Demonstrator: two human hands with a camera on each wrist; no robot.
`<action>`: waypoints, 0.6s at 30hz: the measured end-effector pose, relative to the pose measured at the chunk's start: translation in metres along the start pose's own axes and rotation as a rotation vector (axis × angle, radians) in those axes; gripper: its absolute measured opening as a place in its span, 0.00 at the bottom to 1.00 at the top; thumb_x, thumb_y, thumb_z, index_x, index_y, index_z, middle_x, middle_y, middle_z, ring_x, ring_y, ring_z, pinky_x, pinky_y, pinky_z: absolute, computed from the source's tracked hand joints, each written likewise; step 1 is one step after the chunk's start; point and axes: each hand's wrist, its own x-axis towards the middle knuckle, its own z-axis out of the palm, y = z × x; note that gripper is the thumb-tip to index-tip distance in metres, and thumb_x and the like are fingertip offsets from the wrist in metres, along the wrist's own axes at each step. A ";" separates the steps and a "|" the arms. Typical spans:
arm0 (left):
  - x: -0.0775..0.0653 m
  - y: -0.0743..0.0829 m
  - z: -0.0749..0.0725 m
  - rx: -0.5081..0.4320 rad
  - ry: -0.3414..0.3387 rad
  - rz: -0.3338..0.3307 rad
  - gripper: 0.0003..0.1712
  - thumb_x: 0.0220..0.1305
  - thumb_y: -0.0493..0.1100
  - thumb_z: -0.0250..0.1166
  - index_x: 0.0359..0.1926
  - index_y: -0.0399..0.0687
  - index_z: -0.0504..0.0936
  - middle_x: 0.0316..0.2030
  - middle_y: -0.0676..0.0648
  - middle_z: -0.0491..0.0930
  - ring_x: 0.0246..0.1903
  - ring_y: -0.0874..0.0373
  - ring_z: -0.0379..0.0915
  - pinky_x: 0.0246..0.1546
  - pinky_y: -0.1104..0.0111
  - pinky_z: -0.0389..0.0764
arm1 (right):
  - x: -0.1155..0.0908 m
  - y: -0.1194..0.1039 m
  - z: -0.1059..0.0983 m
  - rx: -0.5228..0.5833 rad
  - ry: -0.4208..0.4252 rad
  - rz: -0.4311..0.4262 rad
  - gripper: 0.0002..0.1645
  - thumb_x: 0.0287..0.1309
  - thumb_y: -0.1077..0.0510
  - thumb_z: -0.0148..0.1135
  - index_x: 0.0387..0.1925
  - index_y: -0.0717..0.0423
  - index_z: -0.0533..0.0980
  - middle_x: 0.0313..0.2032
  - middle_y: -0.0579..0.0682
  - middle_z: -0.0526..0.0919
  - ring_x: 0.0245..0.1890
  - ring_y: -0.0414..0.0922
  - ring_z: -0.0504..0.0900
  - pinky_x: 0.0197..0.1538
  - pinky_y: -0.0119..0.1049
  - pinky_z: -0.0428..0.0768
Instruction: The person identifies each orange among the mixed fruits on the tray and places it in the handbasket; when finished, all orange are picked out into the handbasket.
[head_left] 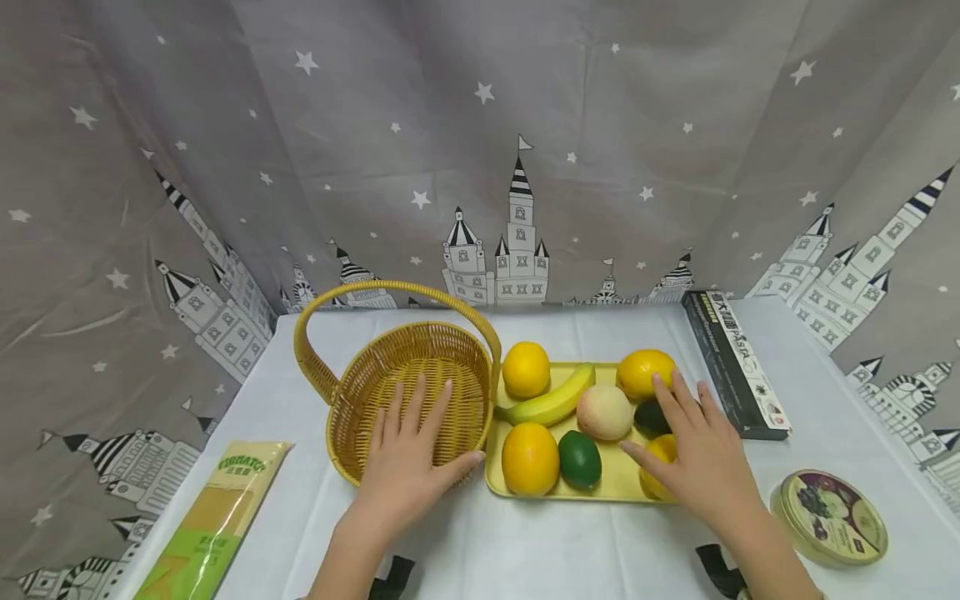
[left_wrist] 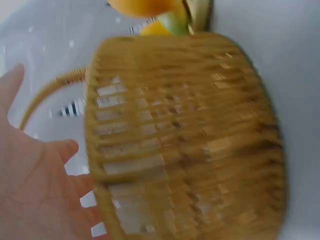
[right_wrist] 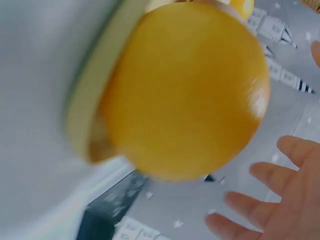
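A woven wicker basket [head_left: 408, 392] with a hoop handle stands left of a yellow tray [head_left: 622, 487]. My left hand [head_left: 411, 446] lies with straight fingers over the basket's near rim; the left wrist view shows the basket [left_wrist: 185, 145] blurred beside the palm [left_wrist: 35, 190]. The tray holds two oranges [head_left: 526, 369], a banana [head_left: 551, 402], a lemon [head_left: 643, 371], a peach [head_left: 604, 412], a green fruit [head_left: 580, 460] and a dark avocado [head_left: 649, 417]. My right hand [head_left: 690, 446] is spread flat over a yellow fruit [head_left: 660, 454] at the tray's right end. In the right wrist view, that fruit [right_wrist: 185, 95] sits apart from the fingers [right_wrist: 280, 200].
A green and yellow pasta packet [head_left: 217, 517] lies at the front left. A long dark box [head_left: 735, 362] sits right of the tray, and a round tin [head_left: 828, 517] at the front right. Grey star-and-castle cloth [head_left: 480, 125] walls in the white table [head_left: 540, 542].
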 end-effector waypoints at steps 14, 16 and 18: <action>-0.032 -0.085 0.003 -0.537 0.068 -0.398 0.47 0.63 0.39 0.62 0.74 0.34 0.44 0.71 0.26 0.32 0.68 0.25 0.34 0.63 0.34 0.50 | -0.027 0.034 0.014 0.165 -0.190 0.165 0.61 0.45 0.27 0.66 0.69 0.64 0.60 0.61 0.71 0.65 0.56 0.68 0.69 0.52 0.68 0.72; -0.033 -0.090 0.005 -0.631 0.069 -0.418 0.43 0.62 0.35 0.61 0.72 0.35 0.49 0.71 0.27 0.38 0.68 0.26 0.38 0.66 0.38 0.52 | -0.028 0.035 0.014 0.167 -0.176 0.166 0.60 0.45 0.28 0.67 0.67 0.64 0.61 0.60 0.71 0.66 0.54 0.67 0.70 0.50 0.67 0.73; -0.033 -0.093 0.007 -0.692 0.078 -0.434 0.40 0.62 0.35 0.62 0.72 0.38 0.53 0.71 0.28 0.42 0.68 0.27 0.41 0.67 0.40 0.52 | -0.027 0.034 0.013 0.170 -0.149 0.156 0.59 0.44 0.29 0.69 0.66 0.64 0.63 0.58 0.70 0.68 0.53 0.66 0.72 0.49 0.66 0.74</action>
